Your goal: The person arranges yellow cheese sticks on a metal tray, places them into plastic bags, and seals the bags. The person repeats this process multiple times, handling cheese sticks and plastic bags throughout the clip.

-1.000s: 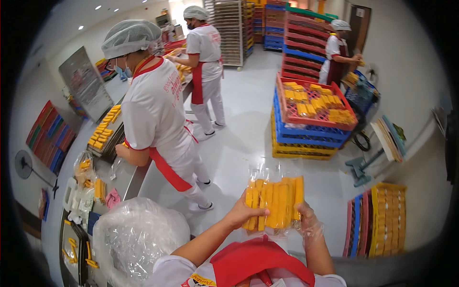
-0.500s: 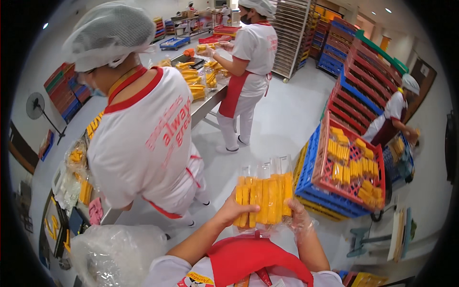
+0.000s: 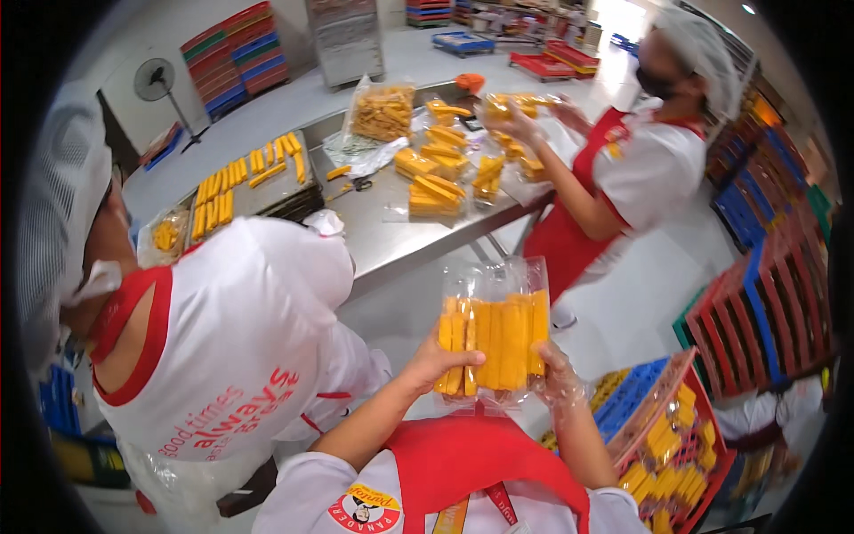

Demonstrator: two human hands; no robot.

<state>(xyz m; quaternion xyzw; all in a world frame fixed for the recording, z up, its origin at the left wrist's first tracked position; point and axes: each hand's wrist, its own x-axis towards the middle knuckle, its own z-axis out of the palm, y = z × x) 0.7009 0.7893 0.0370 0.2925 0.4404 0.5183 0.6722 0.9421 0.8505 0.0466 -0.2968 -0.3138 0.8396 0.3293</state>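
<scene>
Clear plastic packs of yellow breadsticks [image 3: 498, 343] stand side by side before my chest, their bag tops upward. My left hand [image 3: 442, 363] grips their left side, with the thumb lying across the front. On the right side, my right hand [image 3: 559, 378], in a clear plastic glove, presses its thumb and fingers on the packs. The fingers behind the packs are hidden. Beyond them is a steel table [image 3: 391, 233] with heaps of breadstick packs [image 3: 438, 193]. A large bag of yellow pieces [image 3: 381, 111] stands near its far edge.
One co-worker [image 3: 205, 338] is close at my left; another [image 3: 614, 169] holds packs across the table. A red crate [image 3: 703, 463] of packs sits low at my right, near stacked crates [image 3: 765, 294]. A tray of breadsticks [image 3: 298, 196] and a fan [image 3: 156, 82] are left.
My view has turned rightward-to-left, bringing the table ahead and the crate to the lower right. Both hands still hold the packs in front of me.
</scene>
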